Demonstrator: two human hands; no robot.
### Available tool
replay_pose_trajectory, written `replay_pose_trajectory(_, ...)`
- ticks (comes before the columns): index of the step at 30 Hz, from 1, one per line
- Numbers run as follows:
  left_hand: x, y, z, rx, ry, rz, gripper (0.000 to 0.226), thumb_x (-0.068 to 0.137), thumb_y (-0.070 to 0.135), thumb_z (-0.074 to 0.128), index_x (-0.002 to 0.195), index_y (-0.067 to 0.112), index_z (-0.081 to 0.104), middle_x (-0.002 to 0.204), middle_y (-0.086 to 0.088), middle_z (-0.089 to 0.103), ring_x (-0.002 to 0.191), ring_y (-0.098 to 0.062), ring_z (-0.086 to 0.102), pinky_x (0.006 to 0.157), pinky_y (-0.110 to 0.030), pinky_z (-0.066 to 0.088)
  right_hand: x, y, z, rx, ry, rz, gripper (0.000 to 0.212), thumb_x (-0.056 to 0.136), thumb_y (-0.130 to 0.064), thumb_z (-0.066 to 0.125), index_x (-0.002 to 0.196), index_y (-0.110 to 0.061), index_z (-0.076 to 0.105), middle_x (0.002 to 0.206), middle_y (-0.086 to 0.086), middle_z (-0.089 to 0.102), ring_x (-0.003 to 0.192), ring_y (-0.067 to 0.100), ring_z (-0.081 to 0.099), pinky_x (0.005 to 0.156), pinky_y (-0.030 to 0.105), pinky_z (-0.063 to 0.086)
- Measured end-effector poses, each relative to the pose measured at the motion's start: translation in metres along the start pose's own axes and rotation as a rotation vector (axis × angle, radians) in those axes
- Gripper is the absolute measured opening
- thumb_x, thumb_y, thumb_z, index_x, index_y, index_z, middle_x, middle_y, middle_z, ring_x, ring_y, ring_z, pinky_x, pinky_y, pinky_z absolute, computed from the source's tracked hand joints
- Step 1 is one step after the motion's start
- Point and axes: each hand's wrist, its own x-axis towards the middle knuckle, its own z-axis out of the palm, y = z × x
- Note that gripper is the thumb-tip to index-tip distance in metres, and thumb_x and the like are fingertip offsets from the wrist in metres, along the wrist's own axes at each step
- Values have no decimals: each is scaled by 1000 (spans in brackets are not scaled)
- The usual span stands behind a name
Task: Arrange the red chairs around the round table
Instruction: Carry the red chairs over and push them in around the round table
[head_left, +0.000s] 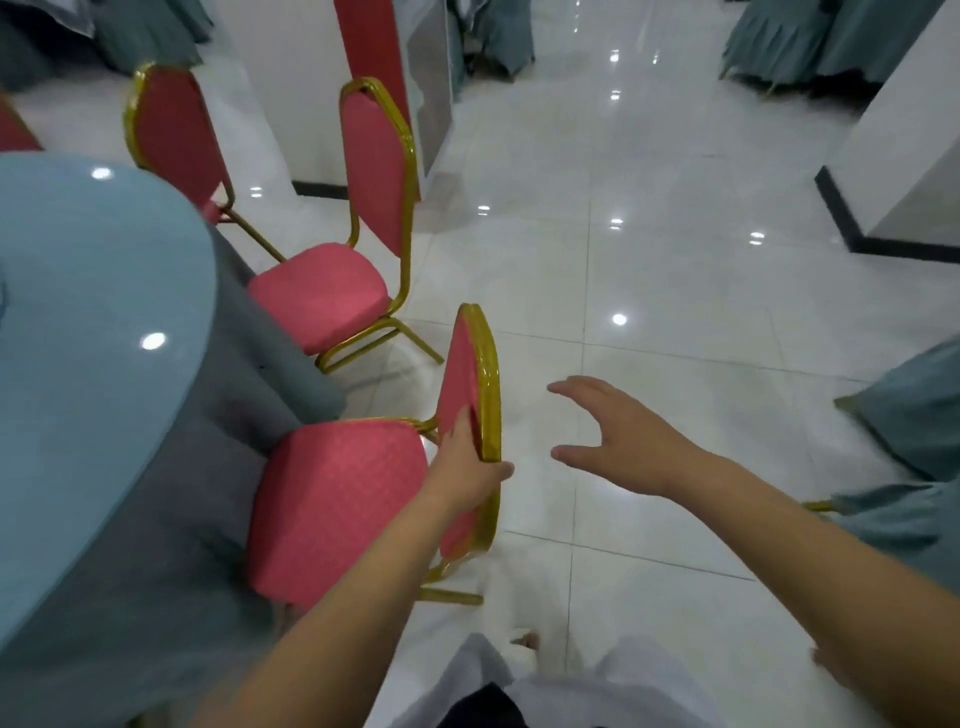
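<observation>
Three red, gold-framed chairs stand upright around the round blue worktop (93, 312): the nearest chair (337, 499), the middle chair (322, 296), the farthest chair (174, 130).

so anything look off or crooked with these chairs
Nothing damaged. The nearest chair, held by the left hand at its backrest, sits angled to the table rather than squarely facing it; the right hand hangs open, touching nothing.

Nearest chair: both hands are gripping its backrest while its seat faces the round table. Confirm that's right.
Not quite. The head view shows only the left hand on the backrest of the nearest chair; the right hand hangs open beside it, touching nothing. The seat does face the round table.
</observation>
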Motion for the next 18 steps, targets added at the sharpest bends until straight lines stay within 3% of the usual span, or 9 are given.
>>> replay_pose_trajectory(2, 1, -5, 5, -76, -1, -40, 106, 76, 23, 81, 154, 41, 12, 151, -5, 39, 136, -31, 43, 105, -55, 45, 38, 2, 0, -49, -46, -69, 78, 86, -51, 69, 151, -43, 27, 162, -9, 23, 146, 14, 25, 112, 29, 24)
replay_pose_trajectory(6, -4, -11, 19, -91, 73, -95, 107, 77, 19, 78, 155, 41, 8, 155, 1, 33, 139, -26, 38, 107, -52, 44, 113, -5, 3, -163, -163, -214, 91, 82, -49, 75, 153, -46, 19, 166, -4, 12, 150, 22, 18, 117, 44, 28)
replay_pose_trajectory(9, -5, -4, 23, -71, 112, -160, 104, 77, 18, 75, 154, 43, 10, 147, 1, 39, 125, -23, 49, 93, -35, 53, 163, -10, 1, -369, -240, -342, 96, 79, -50, 77, 154, -43, 17, 166, 3, 9, 151, 28, 10, 118, 51, 27)
replay_pose_trajectory(13, -15, 11, 37, -24, 265, -258, 90, 79, 10, 64, 151, 40, 20, 115, 2, 51, 93, -13, 55, 76, -31, 53, 209, -14, -3, -579, -368, -516, 88, 78, -49, 77, 150, -42, 29, 164, 2, 15, 150, 29, 11, 115, 57, 24)
replay_pose_trajectory(16, -26, 21, 49, -71, 360, -339, 76, 82, 8, 57, 147, 39, 33, 108, 2, 55, 92, -16, 55, 77, -32, 48, 228, -12, -2, -642, -350, -605, 76, 80, -51, 74, 145, -44, 36, 159, 0, 27, 147, 31, 18, 113, 58, 25)
replay_pose_trajectory(18, -31, 23, 53, -93, 387, -374, 71, 83, 8, 56, 143, 41, 40, 96, 8, 55, 85, -13, 55, 69, -28, 45, 234, -10, 5, -617, -316, -632, 67, 81, -51, 71, 141, -42, 42, 156, -2, 33, 146, 33, 18, 113, 60, 23)
